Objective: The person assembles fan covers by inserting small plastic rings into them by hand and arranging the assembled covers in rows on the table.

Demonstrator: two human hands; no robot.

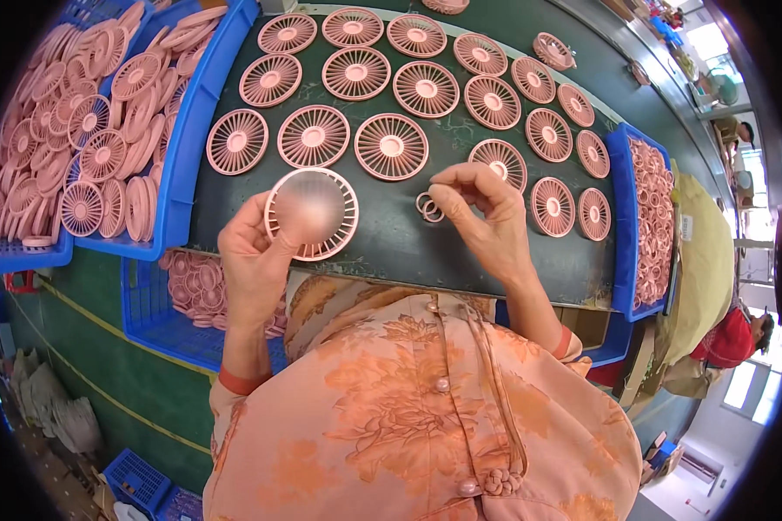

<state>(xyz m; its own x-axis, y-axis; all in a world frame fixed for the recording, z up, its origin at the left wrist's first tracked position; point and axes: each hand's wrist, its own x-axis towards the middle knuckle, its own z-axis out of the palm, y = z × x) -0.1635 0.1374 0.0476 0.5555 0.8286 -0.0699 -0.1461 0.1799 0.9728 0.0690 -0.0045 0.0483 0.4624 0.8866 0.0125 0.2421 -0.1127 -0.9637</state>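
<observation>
My left hand (256, 245) grips a round pink fan grille (346, 227) by its lower left edge, thumb across its face. The grille is held up over the near side of the dark green worktable, and its middle is blurred. To the right, my right hand (487, 213) is raised with thumb and forefinger pinched together. Whatever may be between those fingertips is too small to make out. Just below them are a few small pink rings (428, 207). Rows of similar pink grilles (391, 146) lie flat on the worktable (382, 234) beyond both hands.
Blue crates (182, 139) heaped with pink grilles stand at the left. A blue bin (621, 221) full of small pink rings sits at the table's right end. Below the table at left is another blue crate (152, 317) with pink parts. A person in red (728, 339) is far right.
</observation>
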